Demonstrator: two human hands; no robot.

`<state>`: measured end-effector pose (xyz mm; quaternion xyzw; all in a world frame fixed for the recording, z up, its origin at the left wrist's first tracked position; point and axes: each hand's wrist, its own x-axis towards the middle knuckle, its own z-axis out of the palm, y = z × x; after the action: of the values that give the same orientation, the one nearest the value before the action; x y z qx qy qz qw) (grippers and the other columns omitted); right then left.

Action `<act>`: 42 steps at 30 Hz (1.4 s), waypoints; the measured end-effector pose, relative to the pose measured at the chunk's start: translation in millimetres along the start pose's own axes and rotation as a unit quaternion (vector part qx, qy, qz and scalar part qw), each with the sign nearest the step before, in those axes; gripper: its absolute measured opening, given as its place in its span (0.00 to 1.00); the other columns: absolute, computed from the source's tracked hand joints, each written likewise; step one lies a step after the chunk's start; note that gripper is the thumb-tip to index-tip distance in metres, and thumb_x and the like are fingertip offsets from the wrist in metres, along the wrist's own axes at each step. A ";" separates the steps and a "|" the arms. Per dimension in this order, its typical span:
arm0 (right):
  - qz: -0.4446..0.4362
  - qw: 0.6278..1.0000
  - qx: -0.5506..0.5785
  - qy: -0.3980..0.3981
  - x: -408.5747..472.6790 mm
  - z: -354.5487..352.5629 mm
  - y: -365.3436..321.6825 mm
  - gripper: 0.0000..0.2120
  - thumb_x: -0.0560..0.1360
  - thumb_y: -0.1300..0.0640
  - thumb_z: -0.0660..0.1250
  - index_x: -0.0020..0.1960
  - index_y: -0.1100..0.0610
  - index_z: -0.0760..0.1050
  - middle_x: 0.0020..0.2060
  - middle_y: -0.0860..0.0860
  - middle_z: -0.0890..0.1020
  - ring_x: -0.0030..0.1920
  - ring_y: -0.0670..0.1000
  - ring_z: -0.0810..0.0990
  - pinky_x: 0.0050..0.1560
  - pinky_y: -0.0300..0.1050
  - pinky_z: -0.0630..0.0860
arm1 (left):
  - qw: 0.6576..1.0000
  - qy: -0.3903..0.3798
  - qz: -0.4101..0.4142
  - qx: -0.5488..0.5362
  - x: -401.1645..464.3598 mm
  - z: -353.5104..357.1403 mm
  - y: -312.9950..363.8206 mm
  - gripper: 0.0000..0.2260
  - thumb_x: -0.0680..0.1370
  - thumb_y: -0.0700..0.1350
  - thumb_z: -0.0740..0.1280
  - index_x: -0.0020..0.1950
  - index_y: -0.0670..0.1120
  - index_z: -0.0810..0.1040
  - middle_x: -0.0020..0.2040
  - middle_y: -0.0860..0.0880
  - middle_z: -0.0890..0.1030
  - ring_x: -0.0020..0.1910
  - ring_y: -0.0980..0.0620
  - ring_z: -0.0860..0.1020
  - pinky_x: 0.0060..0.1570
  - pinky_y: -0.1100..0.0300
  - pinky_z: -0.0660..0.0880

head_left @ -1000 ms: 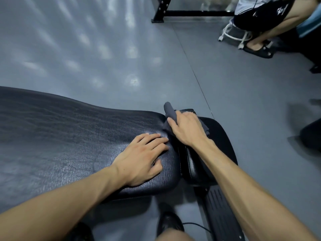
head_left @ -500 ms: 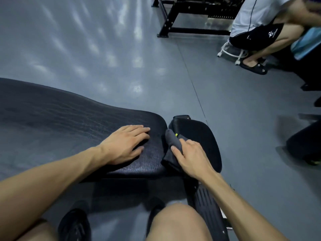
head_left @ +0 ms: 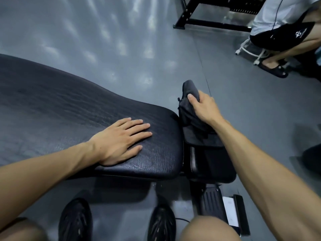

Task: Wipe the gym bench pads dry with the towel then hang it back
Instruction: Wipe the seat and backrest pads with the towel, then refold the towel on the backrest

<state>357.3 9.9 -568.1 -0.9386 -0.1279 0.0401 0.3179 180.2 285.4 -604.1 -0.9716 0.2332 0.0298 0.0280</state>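
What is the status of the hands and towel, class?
Left hand flat on long pad. Right hand grips towel over small pad. Nothing blocking.

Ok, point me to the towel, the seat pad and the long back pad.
towel [head_left: 190, 117]: head view, bunched middle.
seat pad [head_left: 212, 162]: head view, bare top below towel.
long back pad [head_left: 69, 108]: head view, top surface.

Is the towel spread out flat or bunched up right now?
Bunched up. The right hand grips the dark towel in a crumpled wad over the small seat pad, folds hanging below the fingers.
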 end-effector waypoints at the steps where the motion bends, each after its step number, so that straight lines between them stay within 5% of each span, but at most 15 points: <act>1: -0.006 1.000 0.007 0.008 2.7 3.6 0.9 0.12 0.84 0.46 0.57 0.50 0.53 0.72 0.51 0.55 0.82 0.55 0.60 0.77 0.51 0.51 0.70 | 1.000 0.001 0.001 -0.002 0.6 0.8 -0.6 0.26 0.84 0.61 0.48 0.80 0.55 0.64 0.81 0.53 0.62 0.81 0.49 0.60 0.78 0.50 0.50; 5: -0.033 0.996 -0.017 -0.078 -0.4 11.6 13.8 0.11 0.84 0.47 0.59 0.55 0.52 0.77 0.52 0.51 0.83 0.54 0.54 0.78 0.51 0.47 0.72 | 1.000 0.008 0.004 -0.015 0.6 2.8 -2.1 0.27 0.84 0.62 0.46 0.81 0.56 0.61 0.82 0.54 0.59 0.82 0.51 0.56 0.79 0.50 0.48; 9: 0.032 0.979 0.192 -0.063 -13.7 -4.2 23.7 0.11 0.84 0.48 0.62 0.52 0.50 0.80 0.46 0.45 0.85 0.49 0.45 0.82 0.52 0.40 0.77 | 1.000 0.013 0.008 -0.021 0.8 2.2 -2.3 0.27 0.83 0.62 0.47 0.81 0.56 0.61 0.82 0.54 0.59 0.82 0.51 0.56 0.79 0.50 0.48; 13: 0.143 0.910 0.386 -0.050 -37.3 -27.5 26.8 0.16 0.84 0.49 0.61 0.52 0.59 0.81 0.42 0.52 0.88 0.42 0.49 0.86 0.42 0.42 0.82 | 1.000 0.014 0.008 -0.016 0.1 0.1 -0.7 0.27 0.83 0.62 0.47 0.80 0.56 0.63 0.82 0.54 0.61 0.81 0.50 0.58 0.79 0.51 0.49; 18: 0.184 0.867 0.461 -0.046 -75.7 -39.4 15.3 0.17 0.83 0.49 0.61 0.56 0.62 0.80 0.47 0.57 0.87 0.46 0.53 0.86 0.47 0.47 0.83 | 1.000 0.008 0.003 -0.012 1.0 -4.7 3.3 0.27 0.82 0.63 0.49 0.78 0.56 0.66 0.81 0.53 0.63 0.80 0.49 0.62 0.79 0.51 0.51; 22: 0.155 0.859 0.484 -0.055 -101.1 -67.8 -29.1 0.21 0.83 0.48 0.62 0.62 0.65 0.78 0.54 0.61 0.85 0.54 0.58 0.84 0.54 0.52 0.83 | 0.994 -0.106 -0.025 -0.024 18.3 -42.3 19.2 0.25 0.82 0.58 0.59 0.78 0.52 0.66 0.81 0.50 0.62 0.79 0.47 0.63 0.77 0.54 0.57; 26: 0.112 0.827 0.544 -0.087 -121.6 -98.8 -91.7 0.25 0.83 0.46 0.62 0.68 0.65 0.76 0.62 0.61 0.82 0.62 0.58 0.81 0.64 0.56 0.78 | 0.964 -0.173 -0.112 -0.166 26.9 -81.2 39.0 0.23 0.79 0.57 0.67 0.72 0.49 0.71 0.67 0.49 0.78 0.66 0.45 0.76 0.58 0.57 0.71; 29: 0.083 0.776 0.613 -0.124 -129.4 -109.9 -137.1 0.24 0.83 0.44 0.59 0.66 0.62 0.78 0.62 0.60 0.82 0.62 0.57 0.82 0.64 0.55 0.79 | 0.930 -0.155 -0.161 -0.293 7.8 -99.7 35.6 0.17 0.80 0.49 0.68 0.69 0.48 0.76 0.63 0.52 0.81 0.61 0.51 0.78 0.56 0.62 0.72; 31: 0.065 0.748 0.647 -0.134 -128.1 -107.8 -158.0 0.25 0.84 0.43 0.56 0.68 0.61 0.77 0.64 0.60 0.81 0.64 0.58 0.81 0.67 0.56 0.76 | 0.873 -0.082 -0.214 -0.431 -11.8 -105.1 26.5 0.06 0.79 0.39 0.68 0.52 0.48 0.82 0.47 0.53 0.84 0.48 0.53 0.79 0.43 0.65 0.74; 33: 0.069 0.734 0.661 -0.140 -121.8 -93.9 -166.1 0.27 0.84 0.41 0.54 0.69 0.61 0.76 0.64 0.59 0.81 0.64 0.57 0.81 0.68 0.55 0.75 | 0.748 0.006 -0.275 -0.604 -31.1 -109.2 19.3 0.08 0.76 0.36 0.65 0.45 0.46 0.82 0.40 0.49 0.82 0.43 0.50 0.77 0.40 0.60 0.78; 35: 0.092 0.726 0.670 -0.126 -116.6 -70.8 -164.0 0.26 0.84 0.41 0.54 0.65 0.60 0.79 0.61 0.57 0.83 0.63 0.56 0.82 0.66 0.55 0.76 | 0.574 0.029 -0.293 -0.764 -47.4 -112.1 11.3 0.10 0.79 0.38 0.60 0.52 0.43 0.81 0.47 0.41 0.81 0.47 0.44 0.80 0.50 0.47 0.81; 36: 0.113 0.722 0.673 -0.113 -113.9 -55.3 -158.6 0.25 0.84 0.41 0.55 0.63 0.59 0.80 0.59 0.57 0.84 0.61 0.55 0.83 0.65 0.55 0.76 | 0.518 0.013 -0.278 -0.809 -53.2 -112.6 6.5 0.13 0.81 0.40 0.56 0.54 0.42 0.80 0.50 0.40 0.83 0.50 0.41 0.81 0.55 0.42 0.80; 37: 0.137 0.717 0.676 -0.103 -113.0 -37.3 -151.6 0.23 0.84 0.42 0.57 0.61 0.58 0.81 0.57 0.56 0.85 0.59 0.55 0.84 0.64 0.55 0.77 | 0.496 -0.010 -0.263 -0.828 -57.6 -109.7 0.8 0.16 0.81 0.43 0.54 0.57 0.41 0.80 0.54 0.39 0.84 0.54 0.38 0.82 0.57 0.39 0.79; 39: 0.196 0.696 0.686 -0.088 -119.9 1.1 -134.5 0.22 0.83 0.43 0.59 0.60 0.59 0.81 0.55 0.56 0.86 0.54 0.55 0.86 0.60 0.54 0.78 | 0.509 -0.048 -0.280 -0.813 -63.7 -102.3 -5.7 0.20 0.83 0.51 0.54 0.65 0.42 0.77 0.60 0.37 0.83 0.59 0.33 0.82 0.59 0.37 0.78; 42: 0.261 0.634 0.725 -0.071 -142.6 50.5 -112.3 0.25 0.82 0.42 0.60 0.64 0.62 0.79 0.60 0.60 0.84 0.60 0.59 0.83 0.67 0.58 0.74 | 0.595 -0.109 -0.350 -0.716 -66.2 -88.3 -5.0 0.29 0.81 0.66 0.57 0.72 0.46 0.69 0.60 0.39 0.83 0.55 0.37 0.84 0.57 0.39 0.80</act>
<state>187.8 87.6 -541.0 -0.3947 0.1701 0.2680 0.8622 127.5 313.7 -511.2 -0.6764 -0.2252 0.2803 -0.6428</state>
